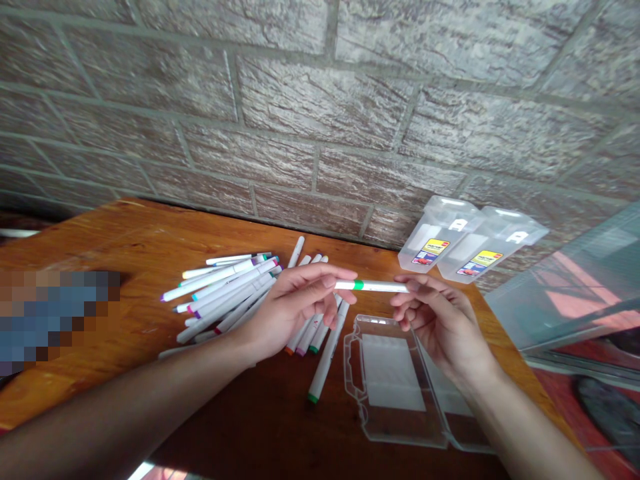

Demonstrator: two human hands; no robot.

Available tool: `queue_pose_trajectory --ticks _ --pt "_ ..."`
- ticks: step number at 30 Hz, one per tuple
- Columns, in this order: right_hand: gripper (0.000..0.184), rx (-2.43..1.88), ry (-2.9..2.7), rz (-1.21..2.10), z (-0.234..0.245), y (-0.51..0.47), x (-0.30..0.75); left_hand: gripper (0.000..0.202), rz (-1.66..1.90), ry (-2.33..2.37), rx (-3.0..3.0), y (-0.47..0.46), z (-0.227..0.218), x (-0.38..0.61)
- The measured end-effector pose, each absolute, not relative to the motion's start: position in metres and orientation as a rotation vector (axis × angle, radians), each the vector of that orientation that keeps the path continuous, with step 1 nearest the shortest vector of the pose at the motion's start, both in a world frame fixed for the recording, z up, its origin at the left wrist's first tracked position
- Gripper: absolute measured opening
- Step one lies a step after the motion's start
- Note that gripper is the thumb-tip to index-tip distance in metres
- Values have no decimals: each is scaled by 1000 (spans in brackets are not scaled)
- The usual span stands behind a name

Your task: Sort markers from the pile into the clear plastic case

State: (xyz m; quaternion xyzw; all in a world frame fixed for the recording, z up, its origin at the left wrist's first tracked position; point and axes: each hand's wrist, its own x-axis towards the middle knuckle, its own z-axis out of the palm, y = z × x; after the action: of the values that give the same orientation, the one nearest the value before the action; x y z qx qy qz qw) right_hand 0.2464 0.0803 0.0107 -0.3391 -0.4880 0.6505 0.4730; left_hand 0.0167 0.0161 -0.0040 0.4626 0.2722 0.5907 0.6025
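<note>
A marker point(380, 287) seems to be steadied between both hands, above the worktop point(150, 227), behind the open plastic case point(400, 430) near the right edge. For a next move, one pinch would have to be loosened while the marker is supported by the other. Its left end is pinched by the left hand point(295, 300), its right end by the right hand point(443, 323), thumb and fingers nearly closed.

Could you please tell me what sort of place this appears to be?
Probably a makeshift workspace in a home or small workshop, though I cannot tell which: loose markers and an open clear case lie on a wooden table beside a rough block wall.
</note>
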Motion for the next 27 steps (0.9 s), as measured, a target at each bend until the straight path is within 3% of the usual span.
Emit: queue_pose_trajectory --ticks 14,27 --pt "22 -854 -1112 1684 11 83 245 28 1309 527 1056 12 2 17" --pt "20 -825 -1177 1561 6 84 247 28 1339 805 1042 20 -7 17"
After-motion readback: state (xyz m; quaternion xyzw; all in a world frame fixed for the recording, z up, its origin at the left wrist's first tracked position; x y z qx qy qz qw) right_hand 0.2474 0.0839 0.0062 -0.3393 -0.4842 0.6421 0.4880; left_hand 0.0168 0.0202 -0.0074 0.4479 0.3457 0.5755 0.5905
